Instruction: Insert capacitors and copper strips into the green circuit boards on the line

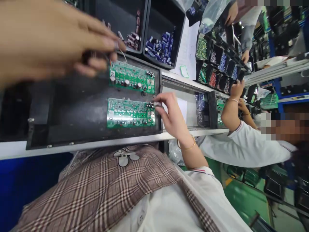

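Two green circuit boards lie one beyond the other on a black tray (79, 106). The nearer circuit board (130, 112) carries small dark parts at its right end. Taller round capacitors stand on the farther circuit board (131, 77). My right hand (169, 109) is at the right end of the nearer board, thumb and fingers pinched on a small grey part (157, 104). Large and blurred, my left hand (60, 42) hovers over the tray's far left, fingers curled together near the farther board. A thin pale wire (123, 56) shows by its fingertips; what it grips is unclear.
Beyond the tray stand a black bin with brown capacitors (132, 40) and a black bin with blue capacitors (160, 48). White paper (190, 48) and small parts bins (212, 77) are to the right. A co-worker's arm (231, 112) reaches in at the right.
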`<action>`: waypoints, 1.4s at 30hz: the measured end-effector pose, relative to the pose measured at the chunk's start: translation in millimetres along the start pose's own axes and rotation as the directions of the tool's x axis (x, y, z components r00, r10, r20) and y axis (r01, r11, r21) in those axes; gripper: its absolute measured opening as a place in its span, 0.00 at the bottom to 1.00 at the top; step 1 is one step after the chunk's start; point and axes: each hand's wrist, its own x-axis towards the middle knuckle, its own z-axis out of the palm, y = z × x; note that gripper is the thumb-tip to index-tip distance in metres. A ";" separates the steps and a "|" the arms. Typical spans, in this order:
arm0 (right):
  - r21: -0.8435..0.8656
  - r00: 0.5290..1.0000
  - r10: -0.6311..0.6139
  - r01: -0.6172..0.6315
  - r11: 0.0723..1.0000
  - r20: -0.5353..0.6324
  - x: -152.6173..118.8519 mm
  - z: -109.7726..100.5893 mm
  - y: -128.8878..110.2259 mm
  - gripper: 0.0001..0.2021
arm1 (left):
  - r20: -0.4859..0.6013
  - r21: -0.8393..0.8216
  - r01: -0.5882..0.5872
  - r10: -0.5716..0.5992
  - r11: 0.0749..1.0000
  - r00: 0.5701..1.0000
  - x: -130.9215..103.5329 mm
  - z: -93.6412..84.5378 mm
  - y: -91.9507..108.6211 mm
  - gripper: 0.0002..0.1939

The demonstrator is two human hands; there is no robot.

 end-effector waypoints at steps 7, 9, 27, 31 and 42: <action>0.005 0.995 0.090 -0.091 0.996 0.043 -39.1 41.3 -13.3 0.09 | 0.581 -0.447 0.575 -0.266 0.686 0.769 -135.2 78.4 -67.3 0.25; -0.048 0.995 0.097 -0.095 0.994 0.032 -39.8 48.6 -11.0 0.06 | 0.652 -0.474 0.635 -0.242 0.610 0.719 -141.8 95.0 -80.8 0.22; -0.327 0.990 -0.004 0.051 0.944 0.143 -34.1 53.8 -7.6 0.07 | 0.631 -0.672 0.663 -0.213 0.331 0.746 -133.4 115.1 -84.3 0.13; -0.359 0.974 -0.102 0.170 0.918 0.201 -35.4 54.1 -7.6 0.09 | 0.639 -0.675 0.649 -0.162 0.351 0.752 -138.7 117.8 -92.3 0.13; -0.275 0.985 -0.045 0.090 0.957 0.166 -28.1 54.9 -55.1 0.08 | 0.535 -0.807 0.553 -0.141 0.209 0.833 -157.8 108.9 -98.5 0.14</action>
